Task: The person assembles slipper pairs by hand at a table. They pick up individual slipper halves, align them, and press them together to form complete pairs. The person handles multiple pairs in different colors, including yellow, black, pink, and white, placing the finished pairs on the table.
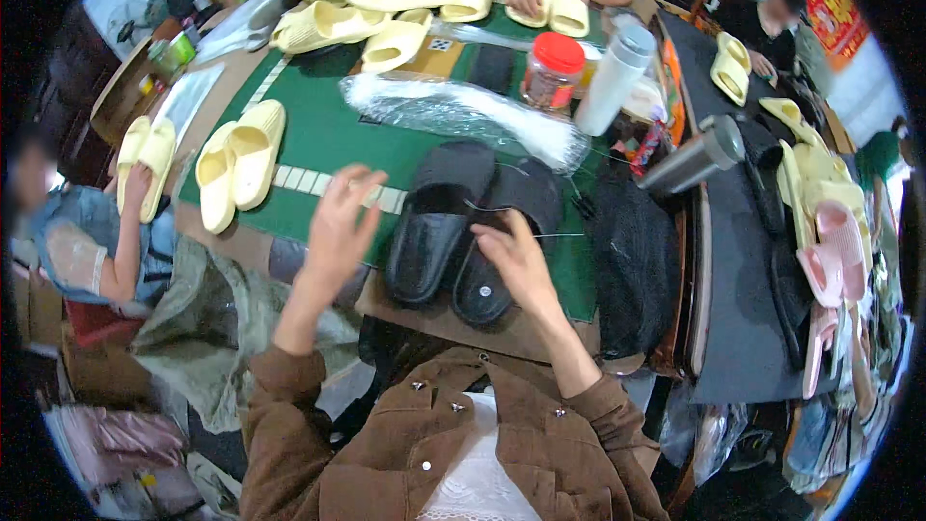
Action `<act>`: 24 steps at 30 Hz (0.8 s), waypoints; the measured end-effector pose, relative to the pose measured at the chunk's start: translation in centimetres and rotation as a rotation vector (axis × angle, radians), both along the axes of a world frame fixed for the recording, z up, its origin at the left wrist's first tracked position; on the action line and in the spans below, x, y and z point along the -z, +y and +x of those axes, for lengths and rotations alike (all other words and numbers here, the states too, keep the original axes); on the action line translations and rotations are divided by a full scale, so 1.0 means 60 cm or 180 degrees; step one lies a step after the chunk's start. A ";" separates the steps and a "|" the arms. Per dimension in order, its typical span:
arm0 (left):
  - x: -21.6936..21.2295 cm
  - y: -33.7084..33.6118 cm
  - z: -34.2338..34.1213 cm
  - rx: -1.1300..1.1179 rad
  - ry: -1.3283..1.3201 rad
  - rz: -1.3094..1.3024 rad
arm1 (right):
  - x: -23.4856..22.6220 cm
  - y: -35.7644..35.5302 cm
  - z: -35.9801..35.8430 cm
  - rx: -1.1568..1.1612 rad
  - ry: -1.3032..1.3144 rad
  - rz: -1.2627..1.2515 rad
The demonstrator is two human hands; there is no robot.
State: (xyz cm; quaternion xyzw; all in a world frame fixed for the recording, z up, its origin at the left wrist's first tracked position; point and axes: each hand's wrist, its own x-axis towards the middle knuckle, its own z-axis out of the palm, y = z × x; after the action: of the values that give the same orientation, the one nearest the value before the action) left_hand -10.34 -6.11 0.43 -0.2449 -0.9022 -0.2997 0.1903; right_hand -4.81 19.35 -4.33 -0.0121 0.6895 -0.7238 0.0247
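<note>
A pair of black slippers lies side by side in front of me. The left slipper [429, 232] has a broad dark strap; the right slipper [482, 294] shows a small white round mark on its insole. My right hand [521, 256] is over the right slipper's strap, fingers bent. A thin pale strand [561, 234] runs to either side of that hand and appears caught in its fingers. Left of the slippers, my left hand [345, 227] is raised with fingers apart, holding nothing. Below it, a row of white tiles [304, 181] crosses the green tabletop [318, 140].
Cream slippers [241, 164] lie at left, with more at the far side. Clear plastic wrapping [453, 121], a red-lidded jar [553, 72], a white bottle [617, 77] and a steel flask [694, 156] stand or lie beyond. Black cloth [632, 260] hangs at right. Other people sit around.
</note>
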 end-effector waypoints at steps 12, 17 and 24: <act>0.082 0.179 0.074 0.0134 0.0351 -0.1434 | -0.227 0.217 0.224 0.1377 0.0654 0.0725; 0.083 0.120 0.050 -0.0024 0.0387 -0.1151 | -0.220 0.390 0.281 0.3260 0.1131 0.1528; 0.086 -0.155 -0.066 -0.1304 0.0046 -0.1535 | -0.235 0.657 0.321 0.4251 0.1156 0.3431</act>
State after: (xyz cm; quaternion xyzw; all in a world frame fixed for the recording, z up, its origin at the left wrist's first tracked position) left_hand -14.27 -15.44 -4.73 -0.0982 -0.9764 -0.0308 0.1896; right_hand 14.45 58.75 9.75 0.2924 0.7938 -0.1495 -0.5119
